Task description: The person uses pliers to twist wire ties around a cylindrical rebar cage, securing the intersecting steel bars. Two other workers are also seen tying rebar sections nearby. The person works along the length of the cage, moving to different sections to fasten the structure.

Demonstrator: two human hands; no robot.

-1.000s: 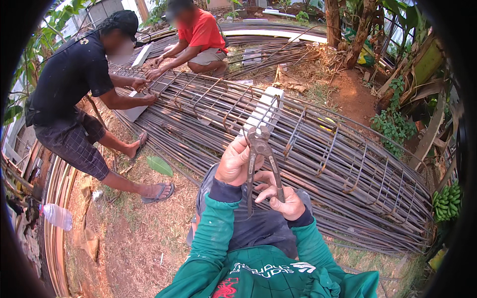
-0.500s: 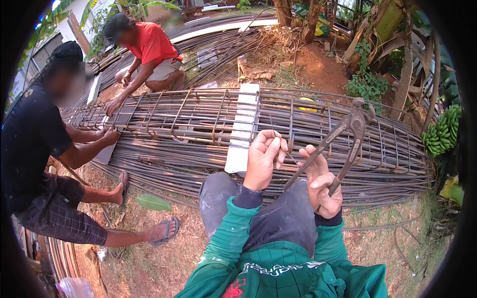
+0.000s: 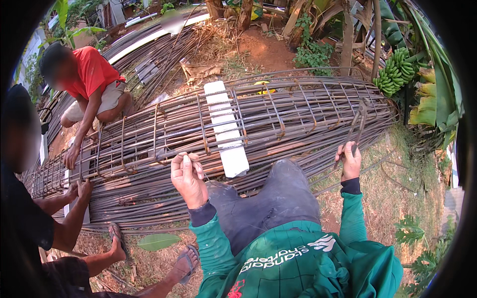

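Observation:
My right hand (image 3: 349, 160) grips the handles of a pair of metal pincers (image 3: 358, 119), held out to the right over the end of the rebar cage (image 3: 298, 114). My left hand (image 3: 187, 177) is at the near side of the cage, fingers pinching a thin wire (image 3: 171, 155) against a bar. A white flat board (image 3: 226, 129) lies across the cage between my hands. My knee in dark trousers is below the board.
A person in a red shirt (image 3: 92, 74) crouches at the far left of the cage. A person in black (image 3: 30, 223) at the left holds the cage's bars, feet in sandals. Long loose rebars lie on the ground. Green bananas (image 3: 395, 72) hang at the right.
My hands have parted: the right one carried the pincers off to the right, while the left one dropped onto the cage's near bars. The view turned left along the cage.

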